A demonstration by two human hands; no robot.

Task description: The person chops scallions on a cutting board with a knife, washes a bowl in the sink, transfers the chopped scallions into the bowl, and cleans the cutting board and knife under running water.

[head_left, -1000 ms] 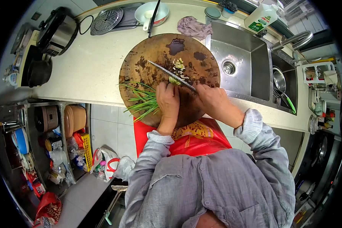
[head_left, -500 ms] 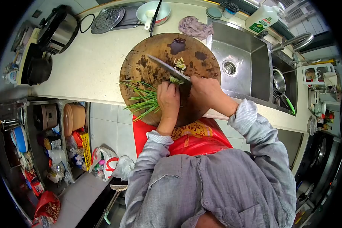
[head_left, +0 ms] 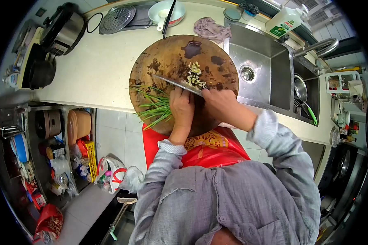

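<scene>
A round wooden cutting board [head_left: 165,53] lies on the counter in front of me. My left hand [head_left: 182,109] is closed on a bunch of green onions [head_left: 157,107], whose long green ends fan out to the left across the board. In my right hand [head_left: 223,104] is a kitchen knife [head_left: 176,82], gripped by its handle, which the fingers hide. Its blade runs slantwise along the far side of my left fingertips, covering the cut ends there. Small chopped whitish pieces [head_left: 195,74] lie just beyond the blade.
To the right is a steel sink [head_left: 259,57] with a faucet [head_left: 321,45]. A crumpled cloth [head_left: 210,29] lies behind the board, near a bowl [head_left: 173,16] with chopsticks across its rim. A rice cooker [head_left: 65,30] stands at the far left.
The knife and my right hand have shifted toward me, the blade now close against my left fingers. More of the chopped pieces show; the green cut ends are now hidden.
</scene>
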